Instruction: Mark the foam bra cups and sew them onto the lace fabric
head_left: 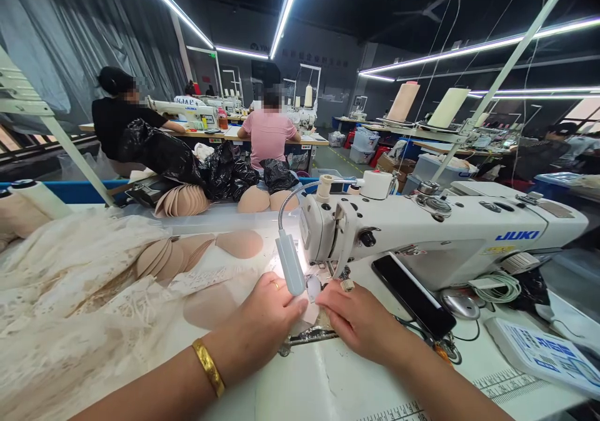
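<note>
A white JUKI sewing machine (454, 221) stands over the table, its needle area lit by a small grey lamp (290, 265). My left hand (267, 312), a gold bracelet at its wrist, pinches a pale fabric piece (310, 313) just left of the presser foot. On the other side, my right hand (354, 315) has its fingers pressed together by the needle area; what they hold, if anything, is hidden. Cream lace fabric (94, 308) spreads over the left of the table and reaches my left hand. Beige cup pads (162, 258) lie fanned on it.
A black phone (415, 293), scissors and a white box (544, 352) lie to the right. Thread cones (35, 199) stand at the left edge. Beyond are more pads (182, 201), black plastic bags (229, 174) and two people seated at machines.
</note>
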The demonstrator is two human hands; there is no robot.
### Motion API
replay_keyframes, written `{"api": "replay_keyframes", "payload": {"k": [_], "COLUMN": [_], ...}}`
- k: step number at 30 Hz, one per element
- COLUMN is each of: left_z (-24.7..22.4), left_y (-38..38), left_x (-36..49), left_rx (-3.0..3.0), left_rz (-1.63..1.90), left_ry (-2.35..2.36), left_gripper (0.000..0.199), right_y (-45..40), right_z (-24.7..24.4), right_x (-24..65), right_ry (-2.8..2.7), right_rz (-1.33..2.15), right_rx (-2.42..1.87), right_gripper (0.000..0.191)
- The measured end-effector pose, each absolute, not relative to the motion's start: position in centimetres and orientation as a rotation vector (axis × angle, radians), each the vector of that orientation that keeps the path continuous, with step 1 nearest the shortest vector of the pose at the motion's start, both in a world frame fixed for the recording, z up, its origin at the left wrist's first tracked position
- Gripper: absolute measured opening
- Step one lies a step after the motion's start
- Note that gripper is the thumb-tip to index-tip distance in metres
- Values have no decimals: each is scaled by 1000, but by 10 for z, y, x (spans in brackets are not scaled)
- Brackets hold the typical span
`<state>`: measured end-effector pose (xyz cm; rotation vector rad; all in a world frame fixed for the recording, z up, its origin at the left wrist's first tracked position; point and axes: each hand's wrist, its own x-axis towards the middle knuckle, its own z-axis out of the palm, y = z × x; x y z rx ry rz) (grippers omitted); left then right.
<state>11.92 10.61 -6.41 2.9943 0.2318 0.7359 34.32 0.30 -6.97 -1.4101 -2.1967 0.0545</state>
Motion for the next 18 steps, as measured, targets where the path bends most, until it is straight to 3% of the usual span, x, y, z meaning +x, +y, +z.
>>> {"api": "replay_keyframes", "payload": {"k": [18], "left_z": [-61], "left_y": [114], "left_x": [119], "left_rx": [3093], "left_rz": [649], "left_ry": [207], "left_gripper": [23], "right_y": [6], "right_z": [-70], "right_x": [336], "right_ry": [-2219], "right_rz": [169], "right_rx": [-1480], "right_gripper": [33]}}
